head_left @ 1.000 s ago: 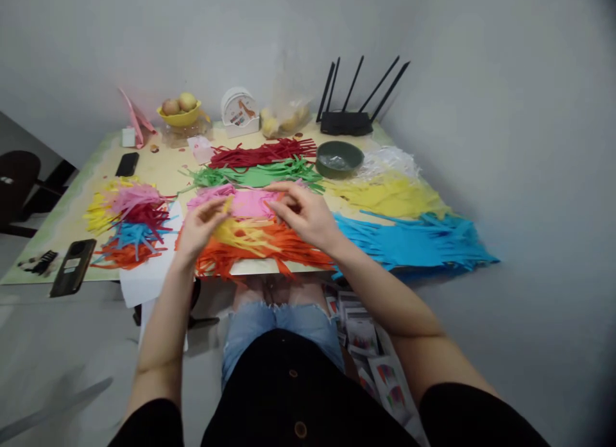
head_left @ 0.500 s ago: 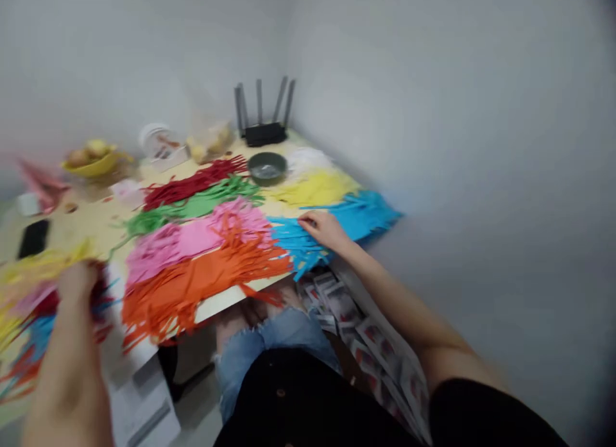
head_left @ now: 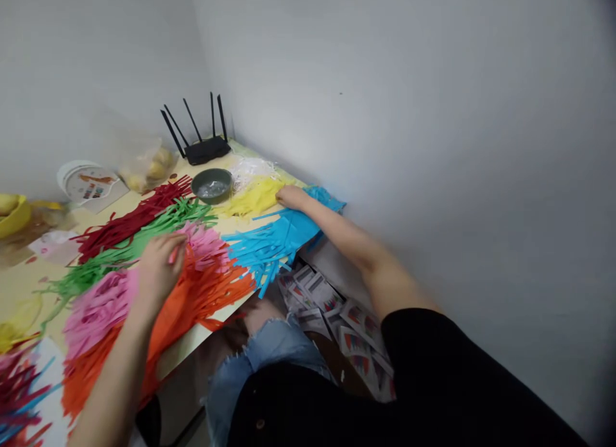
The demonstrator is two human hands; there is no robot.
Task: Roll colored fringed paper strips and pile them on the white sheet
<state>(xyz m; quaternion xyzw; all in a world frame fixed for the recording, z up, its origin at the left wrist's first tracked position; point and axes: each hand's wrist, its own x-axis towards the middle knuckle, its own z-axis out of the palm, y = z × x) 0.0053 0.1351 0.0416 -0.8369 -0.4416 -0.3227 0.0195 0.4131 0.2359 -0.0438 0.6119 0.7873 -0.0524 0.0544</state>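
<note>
My left hand (head_left: 161,267) is over the pink fringed paper (head_left: 103,303), its fingers curled together; whether they hold anything is too unclear to tell. My right hand (head_left: 291,197) pinches at the right end of the yellow paper strips (head_left: 255,198), beside the blue fringed paper (head_left: 274,238); its fingertips are partly hidden. Orange fringed paper (head_left: 173,325) lies along the near table edge. Green strips (head_left: 144,238) and dark red strips (head_left: 129,222) lie behind the pink. White shreds (head_left: 253,170) are behind the yellow.
A dark bowl (head_left: 212,186) and a black router (head_left: 206,150) stand near the corner. At the left are a round white container (head_left: 89,181), a bagged item (head_left: 154,168) and a yellow bowl (head_left: 14,216). Packets (head_left: 337,319) lie below the table's right side.
The view has turned right. My left hand has left the mixed strips at the left and come over the pink paper. My right hand has moved from the blue strips to the yellow ones.
</note>
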